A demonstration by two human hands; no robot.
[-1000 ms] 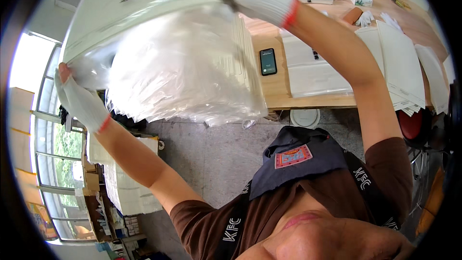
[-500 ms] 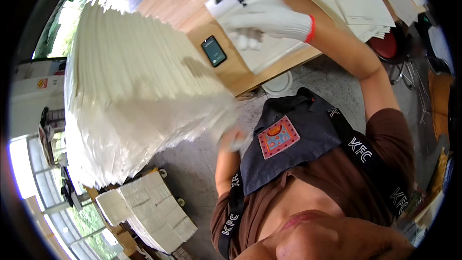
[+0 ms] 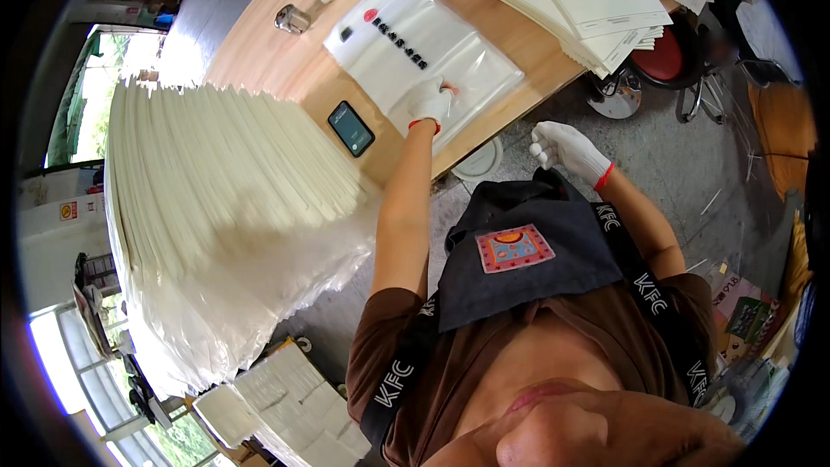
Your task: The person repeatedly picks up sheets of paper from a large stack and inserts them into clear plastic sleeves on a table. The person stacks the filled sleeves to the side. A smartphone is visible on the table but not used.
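A clear plastic bag (image 3: 424, 52) with a red dot and dark print is laid flat on the wooden bench (image 3: 285, 69), near its front edge. Its near edge is pressed by the gloved left hand (image 3: 430, 104), fingers flat on the plastic, nothing clamped. The gloved right hand (image 3: 566, 149) is held off the bench over the floor, loosely curled, empty. A black phone (image 3: 351, 128) is seen just beside the bag. A tall fanned stack of white bags (image 3: 216, 225) is placed left; flat paper stacks (image 3: 579, 0) sit at the far right.
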